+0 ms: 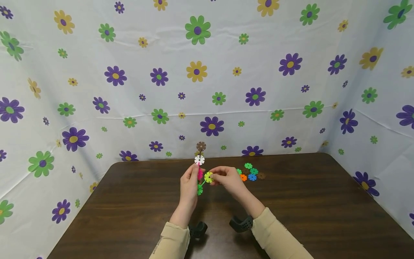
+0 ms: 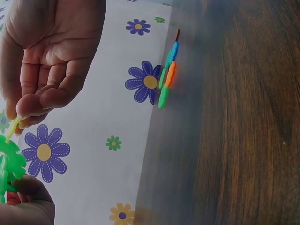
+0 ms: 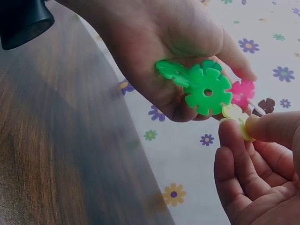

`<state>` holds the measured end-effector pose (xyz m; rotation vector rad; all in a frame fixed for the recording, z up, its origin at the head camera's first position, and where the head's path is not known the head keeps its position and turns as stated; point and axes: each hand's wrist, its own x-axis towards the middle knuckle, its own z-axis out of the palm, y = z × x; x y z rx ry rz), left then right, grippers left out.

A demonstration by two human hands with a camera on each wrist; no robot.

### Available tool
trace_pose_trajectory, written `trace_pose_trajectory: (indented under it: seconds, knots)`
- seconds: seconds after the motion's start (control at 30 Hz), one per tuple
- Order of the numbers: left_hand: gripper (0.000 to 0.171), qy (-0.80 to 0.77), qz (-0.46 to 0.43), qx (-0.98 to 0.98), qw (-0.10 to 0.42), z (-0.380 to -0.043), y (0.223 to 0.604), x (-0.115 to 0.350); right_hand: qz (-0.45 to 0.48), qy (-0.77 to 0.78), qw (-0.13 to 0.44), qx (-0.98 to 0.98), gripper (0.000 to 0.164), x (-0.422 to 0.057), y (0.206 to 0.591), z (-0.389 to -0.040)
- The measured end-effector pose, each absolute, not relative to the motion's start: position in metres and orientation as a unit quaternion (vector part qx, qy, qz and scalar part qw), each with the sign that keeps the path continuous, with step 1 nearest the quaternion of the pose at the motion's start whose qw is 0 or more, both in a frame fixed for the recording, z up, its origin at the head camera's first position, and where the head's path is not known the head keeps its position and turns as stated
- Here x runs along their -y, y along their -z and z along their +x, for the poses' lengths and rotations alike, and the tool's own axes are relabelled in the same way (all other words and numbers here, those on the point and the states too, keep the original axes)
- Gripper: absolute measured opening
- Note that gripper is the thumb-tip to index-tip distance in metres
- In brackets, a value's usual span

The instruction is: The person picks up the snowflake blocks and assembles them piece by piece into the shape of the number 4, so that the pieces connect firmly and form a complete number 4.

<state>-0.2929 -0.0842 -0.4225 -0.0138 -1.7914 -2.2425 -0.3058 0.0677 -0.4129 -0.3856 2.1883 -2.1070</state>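
My left hand (image 1: 188,185) grips a linked chain of notched plastic discs. Along it, a brown disc (image 1: 201,146) tops a white disc (image 1: 199,160), then come a pink disc (image 1: 200,174) and a green disc (image 1: 200,190). A yellow disc (image 1: 208,177) is pinched between thumb and fingertips of my right hand (image 1: 229,178); its edge meets a green disc in the head view. Seen from the right wrist, the large green disc (image 3: 220,96) stands in front of the left palm, with another green disc (image 3: 172,73) at an angle beside it.
Loose discs lie on the dark wooden table (image 1: 129,201) beyond my right hand, among them an orange disc (image 1: 243,177), a blue disc (image 1: 252,177) and a brown disc (image 1: 261,176). A flower-print cloth (image 1: 181,126) hangs behind the table. Each wrist carries a black camera mount (image 1: 240,223).
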Motion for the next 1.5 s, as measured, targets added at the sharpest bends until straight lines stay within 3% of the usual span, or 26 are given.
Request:
trace_pose_trajectory:
  seconds: [0.93, 1.5]
  knots:
    - [0.032, 0.785, 0.002, 0.604, 0.137, -0.291, 0.422, 0.084, -0.122, 0.684, 0.008, -0.719, 0.016, -0.056, 0.414, -0.295]
    - [0.03, 0.779, -0.005, 0.609, 0.152, -0.29, 0.421, 0.083, -0.129, 0.696, 0.019, -0.706, 0.022, -0.057, 0.415, -0.297]
